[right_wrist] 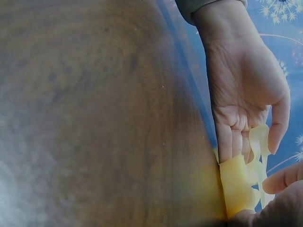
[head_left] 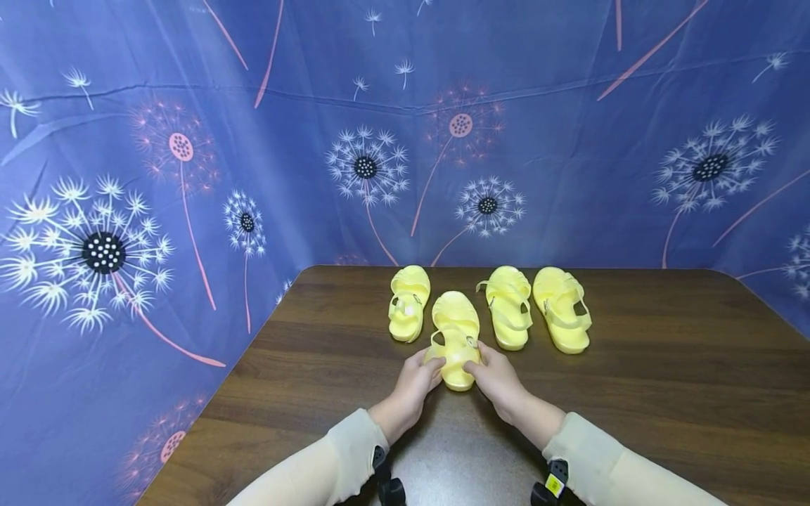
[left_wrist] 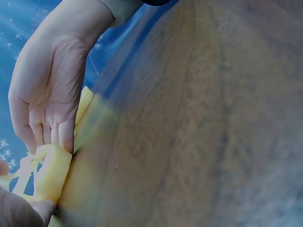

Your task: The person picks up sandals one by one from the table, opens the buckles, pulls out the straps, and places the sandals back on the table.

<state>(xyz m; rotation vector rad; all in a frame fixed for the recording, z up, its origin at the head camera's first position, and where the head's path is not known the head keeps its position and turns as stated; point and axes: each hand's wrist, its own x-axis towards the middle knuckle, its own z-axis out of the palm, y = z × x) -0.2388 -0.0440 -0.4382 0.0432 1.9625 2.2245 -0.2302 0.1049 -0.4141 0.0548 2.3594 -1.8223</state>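
A yellow child-size sandal (head_left: pixel 460 355) is between both hands, its toe pointing away from me and its heel towards me. My left hand (head_left: pixel 410 391) grips its left side near the heel, thumb on top. From the other side my right hand (head_left: pixel 501 386) grips it the same way, near a small buckle on the strap. Both wrist views show the sandal's heel end close over the table, fingers along its sides. Just behind it on the left stands a matching yellow sandal (head_left: pixel 405 325), partly overlapped by its strap.
Two more yellow sandals, one (head_left: pixel 508 336) beside the other (head_left: pixel 566 340), stand to the right near the back of the brown wooden table (head_left: pixel 671 393). A blue dandelion-print cloth (head_left: pixel 557 161) hangs behind the table and along its left side.
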